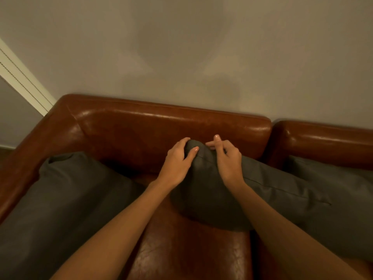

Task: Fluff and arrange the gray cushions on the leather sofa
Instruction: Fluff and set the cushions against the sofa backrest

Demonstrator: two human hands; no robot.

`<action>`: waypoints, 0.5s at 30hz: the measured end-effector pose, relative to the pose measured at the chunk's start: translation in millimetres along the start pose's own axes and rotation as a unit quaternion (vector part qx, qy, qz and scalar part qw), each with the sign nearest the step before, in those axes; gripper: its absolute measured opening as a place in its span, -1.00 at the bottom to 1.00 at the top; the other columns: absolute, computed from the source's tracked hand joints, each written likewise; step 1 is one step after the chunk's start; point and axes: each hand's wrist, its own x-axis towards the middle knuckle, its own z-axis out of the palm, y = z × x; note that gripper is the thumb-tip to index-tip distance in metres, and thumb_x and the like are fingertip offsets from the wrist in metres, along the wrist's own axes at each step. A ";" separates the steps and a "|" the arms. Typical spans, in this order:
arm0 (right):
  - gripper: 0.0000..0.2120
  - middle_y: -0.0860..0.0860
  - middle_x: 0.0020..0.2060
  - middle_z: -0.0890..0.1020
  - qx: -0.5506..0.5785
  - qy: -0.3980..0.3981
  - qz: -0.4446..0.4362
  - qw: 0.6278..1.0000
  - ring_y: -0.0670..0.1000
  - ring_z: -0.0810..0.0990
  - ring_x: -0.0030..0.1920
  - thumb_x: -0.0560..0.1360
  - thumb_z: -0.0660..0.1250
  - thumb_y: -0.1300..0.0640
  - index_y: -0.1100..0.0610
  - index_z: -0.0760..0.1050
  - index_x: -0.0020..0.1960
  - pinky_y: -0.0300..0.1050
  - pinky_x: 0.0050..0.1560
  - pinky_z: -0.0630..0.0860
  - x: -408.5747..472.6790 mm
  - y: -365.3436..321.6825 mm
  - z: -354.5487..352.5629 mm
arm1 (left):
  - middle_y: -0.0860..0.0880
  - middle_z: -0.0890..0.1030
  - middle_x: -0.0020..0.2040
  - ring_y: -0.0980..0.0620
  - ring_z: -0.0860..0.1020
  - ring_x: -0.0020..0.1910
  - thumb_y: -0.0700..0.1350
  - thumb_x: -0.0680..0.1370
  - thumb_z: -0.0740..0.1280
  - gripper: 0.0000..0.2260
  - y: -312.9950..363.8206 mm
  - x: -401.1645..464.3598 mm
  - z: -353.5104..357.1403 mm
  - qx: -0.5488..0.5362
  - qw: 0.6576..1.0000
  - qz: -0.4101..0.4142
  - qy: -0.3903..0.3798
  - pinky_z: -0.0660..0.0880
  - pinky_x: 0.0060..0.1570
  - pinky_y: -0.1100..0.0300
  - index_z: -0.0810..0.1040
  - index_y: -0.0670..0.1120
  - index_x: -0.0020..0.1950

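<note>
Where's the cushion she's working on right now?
Head view, centre-right: the middle gray cushion leans on the sofa backrest, its top corner gripped by both hands, between two other cushions.

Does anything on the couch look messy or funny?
Yes. The middle gray cushion lies slumped and tilted, its corner bunched up where the left hand and right hand grip it. The left cushion sags against the sofa arm.

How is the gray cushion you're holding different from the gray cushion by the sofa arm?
The middle cushion is gripped at its top corner by the left hand and right hand; the cushion by the arm is untouched. The middle cushion leans against the sofa back; the other rests against the sofa's arm. Both are dark gray fabric.
</note>
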 end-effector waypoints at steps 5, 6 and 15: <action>-0.72 -0.12 -0.06 0.59 -0.066 -0.027 -0.031 0.997 -0.12 0.55 0.04 0.64 0.15 -0.02 0.05 0.60 0.10 -0.20 0.10 0.44 2.7 10.1 -46.8 | -0.11 0.35 0.47 -0.07 0.29 0.46 0.02 0.67 0.12 -0.53 -1.5 4.1 -4.4 0.021 1.000 0.014 -0.010 0.24 0.45 0.01 0.19 -0.10 0.55; -0.74 -0.12 -0.03 0.57 -0.101 -0.031 -0.031 0.994 -0.08 0.53 0.07 0.64 0.16 0.00 0.05 0.57 0.15 -0.18 0.11 0.43 0.8 19.7 -58.4 | -0.12 0.35 0.47 -0.08 0.30 0.45 0.01 0.67 0.12 -0.54 -1.4 5.6 -6.1 0.016 1.000 0.014 -0.005 0.24 0.45 0.03 0.20 -0.11 0.54; -0.34 -0.07 0.42 0.35 -0.436 -0.056 -0.015 0.898 0.08 0.22 0.46 0.47 -0.06 -0.47 -0.16 0.30 0.43 0.23 0.49 -0.07 -21.5 70.8 -140.5 | -0.18 0.53 0.30 -0.14 0.47 0.31 -0.06 0.66 0.16 -0.65 -13.2 5.3 -32.1 0.034 0.992 0.016 0.119 0.37 0.27 0.07 0.42 -0.17 0.41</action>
